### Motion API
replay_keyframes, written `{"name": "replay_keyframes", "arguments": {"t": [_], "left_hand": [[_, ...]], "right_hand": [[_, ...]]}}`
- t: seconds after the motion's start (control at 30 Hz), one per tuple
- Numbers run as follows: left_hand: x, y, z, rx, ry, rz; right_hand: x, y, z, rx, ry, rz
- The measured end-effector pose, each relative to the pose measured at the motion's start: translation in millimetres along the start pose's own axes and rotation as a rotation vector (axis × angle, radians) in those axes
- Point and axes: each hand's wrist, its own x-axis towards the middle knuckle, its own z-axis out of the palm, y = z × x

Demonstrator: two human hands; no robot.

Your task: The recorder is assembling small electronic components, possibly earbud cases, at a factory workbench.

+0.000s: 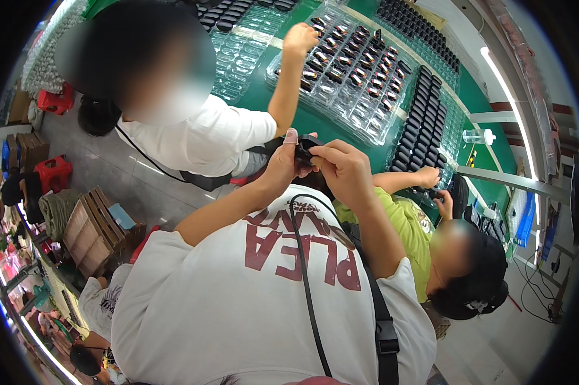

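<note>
My left hand [282, 163] and my right hand [341, 168] are raised together in front of my chest. Both pinch a small black part [306, 146] between the fingertips, the left thumb on its top. Beyond them lies a green table [264, 96] with a clear blister tray [350, 67] holding several black and red parts. Below my hands is my white shirt with red lettering, and a black cable [305, 269] runs down it.
A person in a white shirt [199, 138] reaches an arm to the clear tray. A person in a yellow-green shirt [408, 224] at the right handles a black piece. Rows of black parts [424, 122], a clear bottle [479, 136], red stools [53, 173] and cardboard boxes [90, 231] stand around.
</note>
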Motion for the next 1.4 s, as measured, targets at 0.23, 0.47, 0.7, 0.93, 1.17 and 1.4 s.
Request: {"name": "replay_keyframes", "arguments": {"t": [0.23,0.47,0.7,0.93,1.17,1.4], "left_hand": [[0.8,0.4,4.3,0.016,0.034,0.044],[3.5,-0.3,-0.6,-0.035,0.005,0.06],[3.2,-3.4,8.1,-0.164,0.142,0.072],[-4.6,15.2,10.4,0.072,-0.086,-0.076],[-6.0,25.4,-7.0,0.591,-0.086,0.009],[-11.6,18.0,-22.1,0.373,-0.11,0.091]], "right_hand": [[-0.3,2.0,5.9,-0.007,0.063,-0.076],[1.5,-3.5,0.2,0.041,-0.014,-0.045],[-4.2,-11.0,11.2,-0.098,0.049,-0.16],[-15.4,6.6,11.6,0.071,0.247,-0.022],[-19.8,-2.2,12.8,-0.218,0.124,-0.069],[-14.5,-7.5,-8.5,-0.02,0.378,0.107]]}}
